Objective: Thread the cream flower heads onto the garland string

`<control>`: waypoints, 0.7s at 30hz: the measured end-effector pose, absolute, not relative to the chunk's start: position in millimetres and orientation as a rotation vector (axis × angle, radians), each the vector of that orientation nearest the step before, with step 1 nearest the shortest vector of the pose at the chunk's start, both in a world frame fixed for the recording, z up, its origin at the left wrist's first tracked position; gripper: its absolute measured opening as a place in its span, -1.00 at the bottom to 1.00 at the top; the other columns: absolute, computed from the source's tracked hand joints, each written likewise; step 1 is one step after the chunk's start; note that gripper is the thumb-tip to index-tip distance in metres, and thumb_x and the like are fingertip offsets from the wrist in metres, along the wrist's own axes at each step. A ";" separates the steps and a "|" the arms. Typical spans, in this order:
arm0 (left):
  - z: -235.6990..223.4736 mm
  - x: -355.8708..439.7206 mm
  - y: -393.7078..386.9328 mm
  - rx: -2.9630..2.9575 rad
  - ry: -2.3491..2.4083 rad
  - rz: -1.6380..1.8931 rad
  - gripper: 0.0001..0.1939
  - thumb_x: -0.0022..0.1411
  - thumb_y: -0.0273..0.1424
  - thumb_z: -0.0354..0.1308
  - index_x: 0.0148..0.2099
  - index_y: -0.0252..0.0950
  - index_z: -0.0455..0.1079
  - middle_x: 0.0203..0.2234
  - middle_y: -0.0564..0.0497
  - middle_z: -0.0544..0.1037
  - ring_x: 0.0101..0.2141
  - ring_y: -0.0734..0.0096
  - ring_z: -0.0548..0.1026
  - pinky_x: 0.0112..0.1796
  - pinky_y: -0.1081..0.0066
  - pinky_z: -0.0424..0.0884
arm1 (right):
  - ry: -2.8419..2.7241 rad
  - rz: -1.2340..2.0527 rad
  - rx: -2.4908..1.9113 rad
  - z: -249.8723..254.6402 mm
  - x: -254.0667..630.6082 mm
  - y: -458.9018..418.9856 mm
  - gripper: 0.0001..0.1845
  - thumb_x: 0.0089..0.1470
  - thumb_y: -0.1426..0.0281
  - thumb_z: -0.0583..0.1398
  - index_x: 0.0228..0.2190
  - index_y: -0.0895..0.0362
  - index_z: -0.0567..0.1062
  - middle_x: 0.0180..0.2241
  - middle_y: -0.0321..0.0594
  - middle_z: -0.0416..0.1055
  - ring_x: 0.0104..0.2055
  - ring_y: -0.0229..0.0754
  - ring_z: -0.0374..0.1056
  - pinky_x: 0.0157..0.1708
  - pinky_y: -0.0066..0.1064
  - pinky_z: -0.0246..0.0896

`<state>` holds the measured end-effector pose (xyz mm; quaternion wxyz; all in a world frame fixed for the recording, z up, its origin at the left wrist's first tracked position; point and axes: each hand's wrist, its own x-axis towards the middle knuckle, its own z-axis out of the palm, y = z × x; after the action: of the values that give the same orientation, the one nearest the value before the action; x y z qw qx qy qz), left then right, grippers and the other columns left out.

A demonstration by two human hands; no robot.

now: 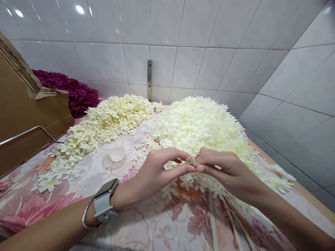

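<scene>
My left hand (159,170) and my right hand (227,170) meet fingertip to fingertip in front of a large heap of pale white artificial flowers (199,122). Both are closed in a pinch of thumb and forefinger. Between the fingertips is a small white flower (193,160), mostly covered by the fingers, so its exact shape is hard to make out. Several loose white flowers lie on the cloth just below my hands. A watch (106,198) and a metal bangle are on my left wrist.
A creamier flower heap (112,118) lies left of centre, with a small clear cup (116,152) in front. Purple flowers (73,89) and a cardboard box (28,104) stand at the left. Thin strips (235,223) lie on the floral tablecloth (151,226). Tiled walls enclose the back and right.
</scene>
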<state>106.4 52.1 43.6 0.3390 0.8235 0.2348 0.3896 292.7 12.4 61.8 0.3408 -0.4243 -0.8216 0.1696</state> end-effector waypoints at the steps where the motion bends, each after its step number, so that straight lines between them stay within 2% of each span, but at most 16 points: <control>1: 44.2 106.8 52.7 2.112 0.617 0.990 -0.86 0.22 -0.33 0.14 -0.30 -0.27 0.48 -0.37 0.07 0.59 -0.34 0.46 0.50 -0.28 0.51 0.33 | -2.146 0.451 -1.111 62.2 292.2 12.2 -0.54 0.20 0.12 0.02 -0.62 0.10 0.37 -0.63 -0.31 0.30 -0.56 -0.28 0.21 -0.55 -0.45 0.08; 6: 44.9 108.1 58.0 1.866 0.776 0.969 -0.81 0.23 -0.32 0.11 -0.38 -0.28 0.46 -0.48 0.08 0.53 -0.41 0.48 0.45 -0.37 0.50 0.31 | -2.021 0.442 -1.267 63.0 294.8 12.0 -0.59 0.18 0.18 0.06 -0.62 0.10 0.39 -0.63 -0.30 0.32 -0.57 -0.27 0.23 -0.57 -0.44 0.09; 8: 44.4 108.2 61.3 1.768 0.837 0.994 -0.79 0.21 -0.31 0.11 -0.41 -0.29 0.44 -0.49 0.07 0.51 -0.41 0.46 0.44 -0.38 0.49 0.31 | -1.857 0.361 -1.406 63.3 300.8 13.8 -0.62 0.15 0.23 0.09 -0.64 0.09 0.39 -0.66 -0.31 0.30 -0.61 -0.28 0.18 -0.60 -0.43 0.05; 12: 43.3 107.8 67.0 1.677 0.931 1.024 -0.79 0.17 -0.32 0.12 -0.45 -0.30 0.44 -0.48 0.04 0.52 -0.39 0.41 0.44 -0.34 0.44 0.33 | -1.586 0.112 -1.563 64.0 312.5 17.6 -0.60 0.11 0.23 0.13 -0.70 0.08 0.35 -0.75 -0.39 0.05 -0.71 -0.33 -0.08 -0.68 -0.40 -0.16; 15: 41.8 108.5 67.4 1.669 0.956 1.031 -0.78 0.15 -0.29 0.15 -0.44 -0.30 0.48 -0.46 0.02 0.56 -0.38 0.39 0.46 -0.34 0.44 0.34 | -1.629 -0.075 -1.559 62.2 311.3 17.4 -0.51 0.09 0.19 0.16 -0.76 0.08 0.19 -0.76 -0.41 -0.10 -0.70 -0.34 -0.16 -0.66 -0.38 -0.22; 18: 39.7 109.9 64.9 1.685 0.924 1.065 -0.80 0.14 -0.27 0.19 -0.39 -0.28 0.52 -0.42 0.03 0.60 -0.35 0.39 0.50 -0.34 0.47 0.36 | -1.793 -0.192 -1.477 57.3 301.1 14.9 -0.54 0.13 0.28 0.14 -0.72 0.09 0.14 -0.74 -0.39 0.02 -0.68 -0.33 -0.06 -0.62 -0.39 -0.13; 21: 38.0 110.5 61.6 1.740 0.899 1.159 -0.85 0.12 -0.30 0.23 -0.39 -0.26 0.52 -0.41 0.06 0.60 -0.36 0.44 0.50 -0.37 0.51 0.37 | -1.910 -0.219 -1.378 51.1 289.9 12.5 -0.71 0.15 0.40 0.11 -0.61 0.10 0.29 -0.64 -0.32 0.25 -0.59 -0.30 0.15 -0.58 -0.43 0.02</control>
<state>110.5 61.6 38.0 0.4196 0.6940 0.3585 0.4624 289.9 12.5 51.1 0.3783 -0.5393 -0.7475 -0.0857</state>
